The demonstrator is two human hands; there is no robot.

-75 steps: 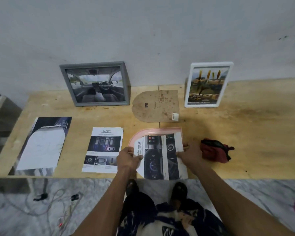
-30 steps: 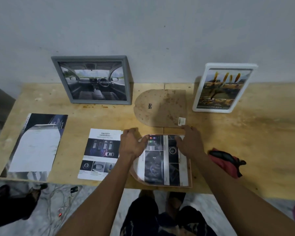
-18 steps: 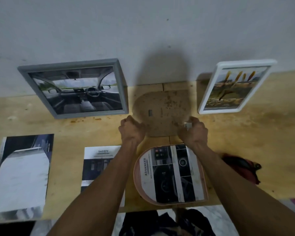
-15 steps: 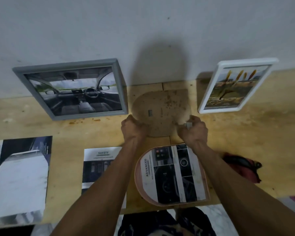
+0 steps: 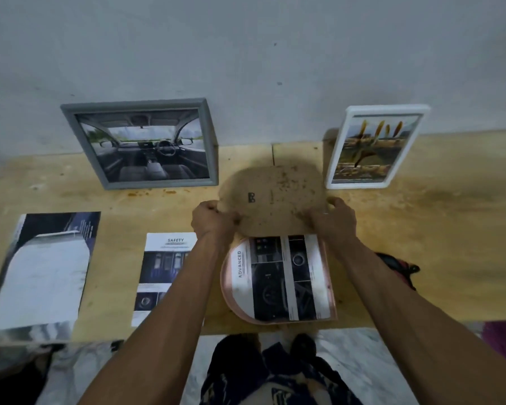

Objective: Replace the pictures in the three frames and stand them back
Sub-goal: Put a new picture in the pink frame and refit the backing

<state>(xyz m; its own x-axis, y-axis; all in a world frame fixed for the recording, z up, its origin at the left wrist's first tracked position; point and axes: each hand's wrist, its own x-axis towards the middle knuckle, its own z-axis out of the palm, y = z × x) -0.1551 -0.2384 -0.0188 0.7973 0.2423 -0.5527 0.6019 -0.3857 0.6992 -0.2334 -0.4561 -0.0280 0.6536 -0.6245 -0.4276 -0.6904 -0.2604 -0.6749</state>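
A pink arch-shaped frame (image 5: 231,302) lies face down near the table's front edge, with a dark "ADVANCED" car picture (image 5: 278,277) laid in it. Just beyond it, both hands hold a brown arch-shaped backing board (image 5: 270,197) by its near corners, lifted and tilted above the table. My left hand (image 5: 212,219) grips its left corner, my right hand (image 5: 332,219) its right corner. A grey frame (image 5: 146,143) with a car-interior picture leans on the wall at the back left. A white frame (image 5: 373,147) with a yellow picture stands at the back right.
A "SAFETY" sheet (image 5: 164,273) and a large dark-and-white sheet (image 5: 41,273) lie flat on the wooden table (image 5: 450,229) to the left. A red and black cloth (image 5: 398,266) sits behind my right forearm. The grey wall rises right behind the frames.
Both hands left the picture in the pink frame, reached forward to the backing board, gripped its near corners and lifted it off the table.
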